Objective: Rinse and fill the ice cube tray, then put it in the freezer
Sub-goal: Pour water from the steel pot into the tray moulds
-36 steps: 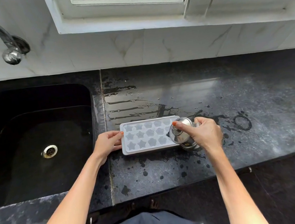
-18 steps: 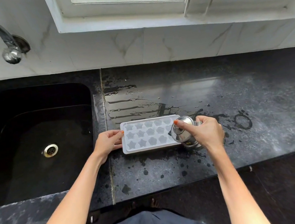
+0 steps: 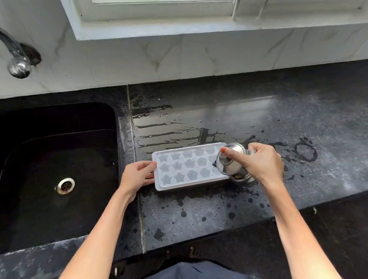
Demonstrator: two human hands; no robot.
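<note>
A white ice cube tray (image 3: pixel 187 166) with star and flower shaped wells lies flat on the wet black counter (image 3: pixel 292 126), just right of the sink. My left hand (image 3: pixel 137 176) holds the tray's left end, fingers on the rim. My right hand (image 3: pixel 259 163) grips a small steel jug (image 3: pixel 230 163) with a lid, tilted over the tray's right end; my index finger presses on the lid. The jug hides the tray's rightmost wells.
A deep black sink (image 3: pixel 44 179) with a metal drain (image 3: pixel 65 186) lies to the left. A steel tap (image 3: pixel 14 58) juts from the marble wall above it. Water streaks and drops cover the counter. A window sill (image 3: pixel 210 24) runs along the back.
The jug and my right hand have shifted slightly right along the tray's right end. My left hand and the tray stay put.
</note>
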